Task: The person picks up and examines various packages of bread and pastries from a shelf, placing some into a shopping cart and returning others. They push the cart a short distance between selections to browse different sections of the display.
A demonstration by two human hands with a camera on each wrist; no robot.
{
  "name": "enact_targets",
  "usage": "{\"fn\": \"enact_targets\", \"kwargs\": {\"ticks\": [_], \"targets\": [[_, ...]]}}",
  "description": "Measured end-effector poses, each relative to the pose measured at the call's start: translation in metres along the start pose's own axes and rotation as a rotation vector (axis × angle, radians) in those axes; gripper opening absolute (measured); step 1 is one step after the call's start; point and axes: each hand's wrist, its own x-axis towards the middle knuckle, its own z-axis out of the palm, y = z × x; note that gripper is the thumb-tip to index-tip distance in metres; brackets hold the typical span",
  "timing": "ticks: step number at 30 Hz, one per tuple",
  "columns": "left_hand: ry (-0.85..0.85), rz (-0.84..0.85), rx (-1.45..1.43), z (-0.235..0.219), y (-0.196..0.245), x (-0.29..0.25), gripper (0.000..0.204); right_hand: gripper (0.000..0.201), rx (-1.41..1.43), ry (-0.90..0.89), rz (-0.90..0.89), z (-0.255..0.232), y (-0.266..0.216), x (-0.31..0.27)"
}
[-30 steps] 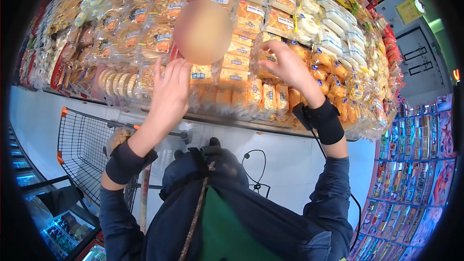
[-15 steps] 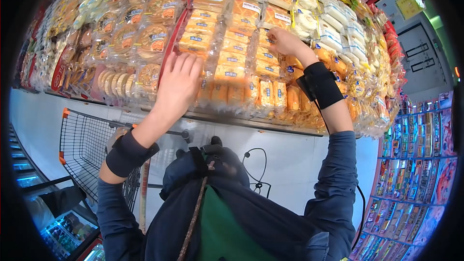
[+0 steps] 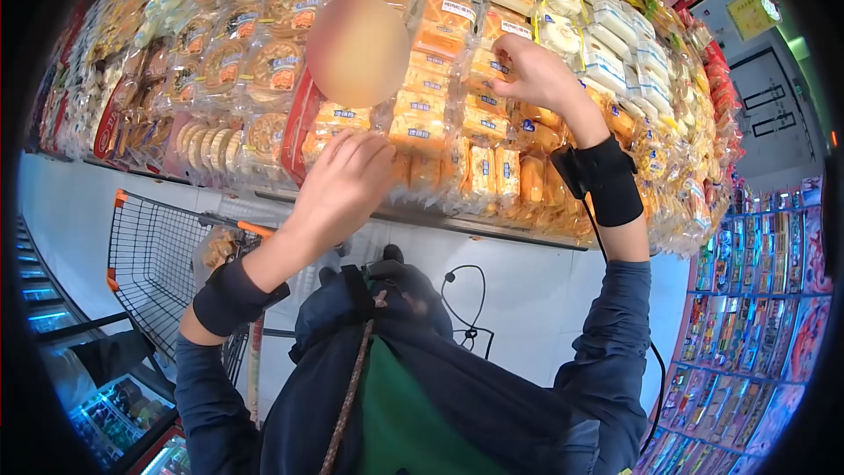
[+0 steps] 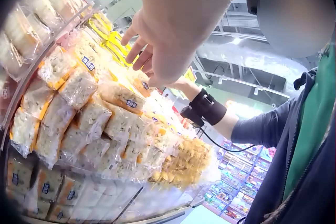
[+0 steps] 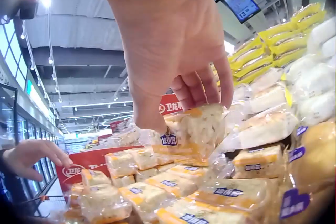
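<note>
My right hand [image 3: 549,79] pinches a wrapped pastry pack [image 5: 191,134] between thumb and fingers, above other orange-and-white packs [image 5: 170,182]. The right wrist view shows the held pack's dark blue label beside the thumb [image 5: 144,113]. My left hand [image 3: 347,180] hangs over the front edge of the display, nearest to the front packs [image 3: 417,129]; its fingers are loosely bent and nothing shows in them. In the left wrist view, the left hand [image 4: 168,35] partly covers the right hand. A round blur hides some packs in the head view.
A wire shopping cart [image 3: 154,251] with orange corners stands at the left, a bag [image 3: 218,249] at its near side. Round pastries [image 3: 274,66] lie left of a red divider [image 3: 301,127]. Lit shelves [image 3: 747,325] stand at the right. A black cable loop [image 3: 464,299] shows over the floor.
My left hand has moved right and back toward my body. My right hand has moved up over the packs, and its fingers have come together on one.
</note>
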Motion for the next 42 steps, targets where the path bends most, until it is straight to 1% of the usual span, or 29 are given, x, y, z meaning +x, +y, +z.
{"fn": "enact_targets", "kwargs": {"ticks": [1, 4, 6, 7, 10, 13, 15, 18, 21, 24, 27, 30, 32, 33, 36, 39, 42], "targets": [[-0.007, 0.001, -0.005, -0.001, 0.000, 0.002, 0.047, 0.043, -0.014, -0.026, -0.035, 0.001, -0.006, 0.002], [-0.014, -0.007, -0.018, -0.002, 0.003, 0.005, 0.047, 0.038, 0.132, -0.043, -0.072, 0.011, -0.042, 0.008], [-0.013, -0.010, -0.020, -0.002, 0.006, 0.005, 0.046, 0.045, 0.193, -0.080, -0.093, 0.032, -0.053, 0.014], [-0.011, -0.008, -0.018, -0.002, 0.009, 0.005, 0.046, 0.043, 0.188, -0.066, -0.156, 0.042, -0.057, 0.015], [-0.007, -0.006, -0.025, -0.004, 0.008, 0.003, 0.046, 0.039, 0.272, 0.023, -0.226, 0.052, -0.061, 0.016], [0.000, -0.039, -0.029, -0.010, 0.004, -0.004, 0.045, 0.037, 0.385, 0.053, -0.069, 0.035, -0.037, 0.019], [0.013, -0.054, -0.028, -0.012, 0.003, -0.007, 0.046, 0.037, 0.303, -0.084, 0.157, 0.025, -0.007, 0.019], [0.043, -0.041, -0.030, -0.012, 0.001, -0.007, 0.046, 0.033, -0.006, -0.179, 0.261, 0.049, 0.045, 0.014], [0.074, -0.014, -0.039, -0.010, 0.001, -0.003, 0.047, 0.034, -0.061, -0.190, 0.214, 0.064, 0.063, 0.013], [0.078, 0.004, -0.050, -0.008, 0.001, 0.000, 0.047, 0.039, -0.099, -0.186, 0.197, 0.078, 0.067, 0.016], [0.065, 0.024, -0.081, -0.008, 0.000, 0.004, 0.046, 0.038, -0.165, -0.168, 0.191, 0.090, 0.066, 0.020], [0.056, 0.030, -0.092, -0.006, -0.001, 0.018, 0.043, 0.023, -0.262, -0.138, 0.250, 0.068, 0.037, 0.022], [0.023, 0.005, -0.073, -0.006, -0.001, 0.032, 0.040, 0.022, -0.302, -0.158, 0.224, 0.062, 0.031, 0.024], [0.036, 0.015, -0.075, -0.007, 0.000, 0.039, 0.038, 0.021, -0.323, -0.167, 0.209, 0.060, 0.031, 0.025], [0.073, 0.027, -0.097, -0.003, 0.001, 0.055, 0.035, 0.020, -0.274, -0.165, 0.253, 0.058, 0.031, 0.028], [0.085, 0.011, -0.142, 0.015, 0.004, 0.063, 0.035, 0.025, -0.264, -0.305, 0.277, 0.051, 0.034, 0.035], [0.074, 0.003, -0.151, 0.024, 0.011, 0.070, 0.035, 0.042, -0.282, -0.319, 0.287, 0.059, 0.046, 0.041]]}}
